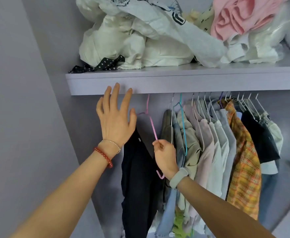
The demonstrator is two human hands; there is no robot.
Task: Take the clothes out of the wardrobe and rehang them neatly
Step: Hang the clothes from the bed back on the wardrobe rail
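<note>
**Pink hanger in the right hand, left hand spread under the shelf**

Head view, and we're inside a lilac wardrobe (37,83): plain lilac walls to the left of the left hand, one lilac shelf (175,81) running across just above both hands. Up on that shelf, a heap of white bags and bundles (132,42), one pink garment (240,16) stuffed at the top right, and one black polka-dot strip (97,65) trailing over the shelf front above the left hand.

Below the shelf, to the right of the right hand, a packed row of hanging clothes (214,148) — too tight to count exactly. Picking some out: one teal hanger (183,124) nearest the right hand, one orange plaid shirt (244,160) farther right, one black top (259,138) beyond that.

Now the hands. The left hand (116,117) is up, back toward the camera, fingers straight and fanned, tips at the shelf's front edge, holding nothing. Two bracelets on that wrist, one red beaded, one thin chain. The right hand (165,157), grey band on its wrist, pinches the sloping arm of the pink hanger (152,124), fingers curled round the wire. The hanger's hook goes up behind the shelf edge between the two hands. The dark garment (137,177) hangs from it, draped straight down between the two forearms.
</note>
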